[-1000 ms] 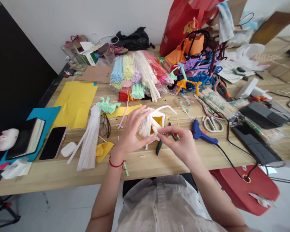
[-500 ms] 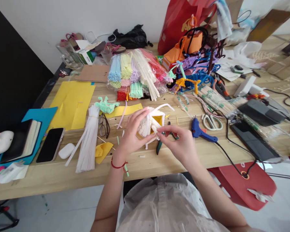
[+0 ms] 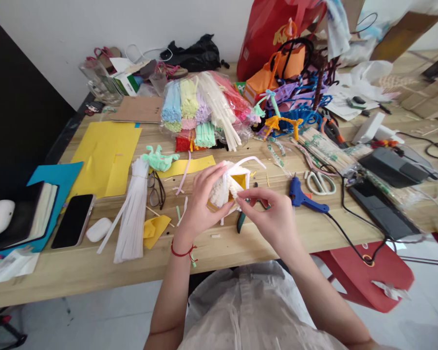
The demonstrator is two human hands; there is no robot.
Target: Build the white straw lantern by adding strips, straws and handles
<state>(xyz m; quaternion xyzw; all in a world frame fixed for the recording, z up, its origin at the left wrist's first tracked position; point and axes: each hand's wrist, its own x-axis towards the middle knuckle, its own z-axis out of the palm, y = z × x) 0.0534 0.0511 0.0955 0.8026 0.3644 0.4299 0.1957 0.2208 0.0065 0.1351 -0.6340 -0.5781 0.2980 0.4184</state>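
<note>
My left hand (image 3: 199,204) is closed round the left side of a small box-like craft piece (image 3: 218,193) with yellow walls, covered in fluffy white pipe cleaner. Its open yellow inside faces up and to the right. A loose white pipe cleaner end (image 3: 251,159) curves out from its top. My right hand (image 3: 272,211) pinches thumb and forefinger on white pipe cleaner at the piece's right edge; the fingertips hide most of the pinched bit. Green-handled pliers (image 3: 241,221) lie partly under my right hand.
Right of my hands are a blue glue gun (image 3: 302,198) and white scissors (image 3: 320,183). On the left lie a white pipe cleaner bundle (image 3: 129,223), glasses (image 3: 155,192) and a phone (image 3: 73,221). Bagged coloured pipe cleaners (image 3: 204,109) and a red bag (image 3: 263,39) stand behind.
The view has shifted slightly. Both hands keep nearly the same hold on the craft piece, and a white strip on the table beside my left hand now shows more.
</note>
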